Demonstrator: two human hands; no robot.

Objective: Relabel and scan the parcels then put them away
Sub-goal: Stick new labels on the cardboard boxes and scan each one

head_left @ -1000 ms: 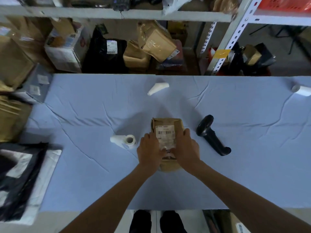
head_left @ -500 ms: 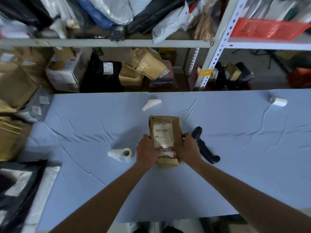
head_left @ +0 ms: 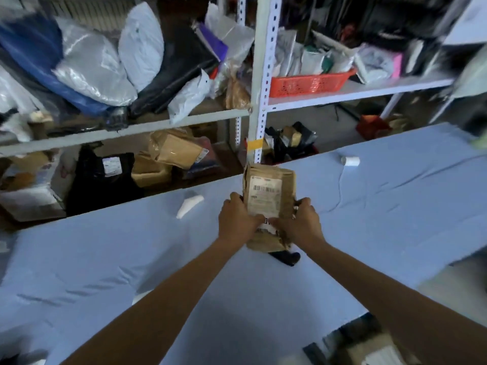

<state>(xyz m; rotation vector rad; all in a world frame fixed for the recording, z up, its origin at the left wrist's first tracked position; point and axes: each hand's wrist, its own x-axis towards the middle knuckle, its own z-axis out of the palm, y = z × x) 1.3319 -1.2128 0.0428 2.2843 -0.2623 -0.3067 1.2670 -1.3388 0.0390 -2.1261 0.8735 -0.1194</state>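
Light-blue cloth-covered table point(head_left: 105, 259). Brown paper parcel with white barcode label point(head_left: 268, 180) held above table's middle, left hand point(head_left: 237, 222) and right hand point(head_left: 303, 225) clamped on its lower sides. Black handheld scanner point(head_left: 286, 257) on table beneath; small white label roll point(head_left: 350, 161) near table's far edge.

- The parcel point(head_left: 288, 188) is crumpled brown paper.
- Its label point(head_left: 264, 198) is white, with a black barcode of fine stripes.
- The worktop point(head_left: 395, 206) is covered in plain pale blue cloth.
- The scanner point(head_left: 286, 257) is black.
- The roll point(head_left: 350, 161) near the worktop's far right edge is white.
- The paper scrap point(head_left: 189, 206) near the far edge is white.
- The basket point(head_left: 311, 84) on the shelf is orange-red latticework.
- The shelf post point(head_left: 261, 75) is pale grey, with a yellow tag point(head_left: 254, 144).
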